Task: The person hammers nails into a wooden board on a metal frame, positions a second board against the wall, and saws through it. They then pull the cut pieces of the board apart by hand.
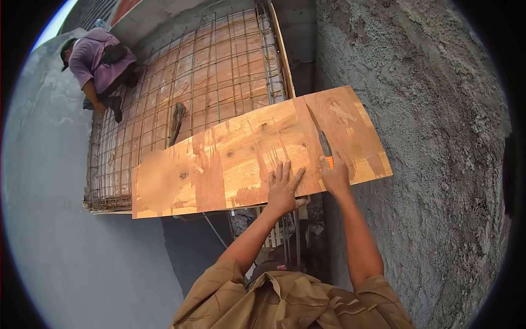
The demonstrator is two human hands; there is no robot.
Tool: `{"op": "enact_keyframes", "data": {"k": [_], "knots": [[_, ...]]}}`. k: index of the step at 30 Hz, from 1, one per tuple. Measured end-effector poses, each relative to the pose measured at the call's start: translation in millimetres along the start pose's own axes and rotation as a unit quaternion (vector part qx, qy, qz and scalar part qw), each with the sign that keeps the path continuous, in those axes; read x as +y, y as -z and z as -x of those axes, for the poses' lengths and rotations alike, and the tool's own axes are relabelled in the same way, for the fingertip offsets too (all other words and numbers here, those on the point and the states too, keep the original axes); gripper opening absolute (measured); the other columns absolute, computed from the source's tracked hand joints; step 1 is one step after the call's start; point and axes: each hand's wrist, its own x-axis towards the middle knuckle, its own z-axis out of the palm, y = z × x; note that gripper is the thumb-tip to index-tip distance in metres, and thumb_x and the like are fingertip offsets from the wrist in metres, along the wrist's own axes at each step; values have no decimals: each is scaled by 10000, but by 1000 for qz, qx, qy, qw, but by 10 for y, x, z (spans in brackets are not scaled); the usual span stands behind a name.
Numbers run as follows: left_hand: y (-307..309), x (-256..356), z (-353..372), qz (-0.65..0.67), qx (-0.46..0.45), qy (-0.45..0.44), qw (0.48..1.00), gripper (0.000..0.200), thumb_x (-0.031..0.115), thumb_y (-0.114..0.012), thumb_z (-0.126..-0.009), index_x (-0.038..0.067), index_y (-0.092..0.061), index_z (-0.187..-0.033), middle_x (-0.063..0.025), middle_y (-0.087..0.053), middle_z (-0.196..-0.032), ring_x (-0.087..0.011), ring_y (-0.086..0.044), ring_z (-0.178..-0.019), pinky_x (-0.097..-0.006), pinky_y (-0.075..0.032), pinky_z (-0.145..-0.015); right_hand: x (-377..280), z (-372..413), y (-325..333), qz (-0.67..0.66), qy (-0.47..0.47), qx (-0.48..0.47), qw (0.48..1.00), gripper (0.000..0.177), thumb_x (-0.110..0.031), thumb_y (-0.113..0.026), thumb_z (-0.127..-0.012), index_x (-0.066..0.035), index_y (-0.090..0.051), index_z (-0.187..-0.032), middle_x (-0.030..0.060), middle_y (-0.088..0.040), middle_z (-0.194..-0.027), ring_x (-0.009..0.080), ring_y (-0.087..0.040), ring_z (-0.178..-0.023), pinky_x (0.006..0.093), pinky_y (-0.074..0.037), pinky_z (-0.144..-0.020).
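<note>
A long plywood board (241, 151) lies across the view, its right end reaching out toward the rough wall. My left hand (282, 194) rests on the board near its close edge, fingers spread, with the thumb by the edge. To its right, my right hand (334, 174) is closed around the orange and dark handle of a hand saw (325, 146). The saw's narrow blade points away from me and lies over the board near its right end, along a dark line.
Beyond the board, a grid of steel rebar (219, 71) covers wooden formwork. A co-worker (101, 60) in a purple top crouches at its far left corner. A dark piece of wood (176, 122) lies on the grid. A rough cement wall (422, 120) rises on the right. Below the board is a drop.
</note>
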Motion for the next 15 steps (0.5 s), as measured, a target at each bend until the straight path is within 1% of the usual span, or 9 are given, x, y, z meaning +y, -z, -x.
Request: {"op": "enact_keyframes", "data": {"k": [2,3,5,7,8,10,12,13,15], "knots": [[167,-16,-119,15,-30,-2,999,1257,725,-823,-583,272,-258,-1610,-253,-124,-1661,-458,-59,-1541,-612,-116,-1207,46,-6,-7,7,56,19,998,421,-205,-591,-986,31,-542,-1331,303,-685,-1061,456,-683,-970,472,-523,-840],[224,-22,-155,25,-45,-3,999,1251,726,-820,-588,275,-257,-1610,-253,-125,-1661,-457,-56,-1542,-607,-115,-1210,38,25,11,-85,-13,-13,996,428,-202,-577,-999,26,-532,-1358,284,-694,-1067,435,-688,-969,461,-524,-839],[207,-30,-137,37,-41,-3,998,1240,750,-796,-602,281,-251,-1613,-255,-117,-1662,-463,-42,-1542,-612,-103,-1210,-10,127,123,-163,-90,-50,981,436,-185,-549,-1022,7,-513,-1411,250,-702,-1108,394,-690,-988,441,-523,-854],[252,-55,-141,41,-57,0,998,1233,786,-760,-614,286,-242,-1616,-249,-101,-1668,-461,-25,-1544,-616,-81,-1213,163,145,137,-116,-29,-27,992,443,-173,-528,-1034,-16,-501,-1447,239,-696,-1156,377,-683,-1023,427,-521,-879],[315,-22,-143,41,-74,7,996,1232,810,-735,-619,288,-237,-1618,-242,-88,-1673,-456,-16,-1546,-616,-65,-1215,416,83,68,-77,37,0,996,447,-174,-521,-1037,-25,-497,-1457,242,-691,-1171,380,-678,-1039,423,-519,-888],[423,40,-233,66,-106,35,992,1179,845,-649,-672,284,-231,-1621,-230,-69,-1681,-447,2,-1549,-616,-34,-1218,495,-13,-25,-45,98,27,994,442,-196,-511,-1046,-52,-508,-1463,187,-654,-1062,300,-620,-916,380,-500,-796],[496,109,-431,120,-137,80,980,1086,868,-524,-765,273,-229,-1624,-221,-54,-1686,-442,19,-1551,-615,-3,-1217,398,-69,2,-46,91,25,994,430,-225,-505,-1054,-77,-529,-1457,105,-611,-885,176,-542,-714,325,-475,-654],[385,140,-525,116,-100,109,982,1020,834,-480,-814,264,-231,-1624,-214,-50,-1688,-439,27,-1551,-613,11,-1216,359,-66,18,-44,89,26,995,426,-233,-504,-1057,-85,-537,-1455,81,-599,-830,135,-518,-650,307,-467,-614],[138,149,-805,107,-21,161,981,893,764,-392,-912,247,-237,-1623,-199,-43,-1693,-435,42,-1551,-611,38,-1214,266,-76,28,-26,99,37,994,426,-225,-504,-1055,-81,-537,-1455,100,-617,-856,140,-525,-670,313,-473,-655]]}}
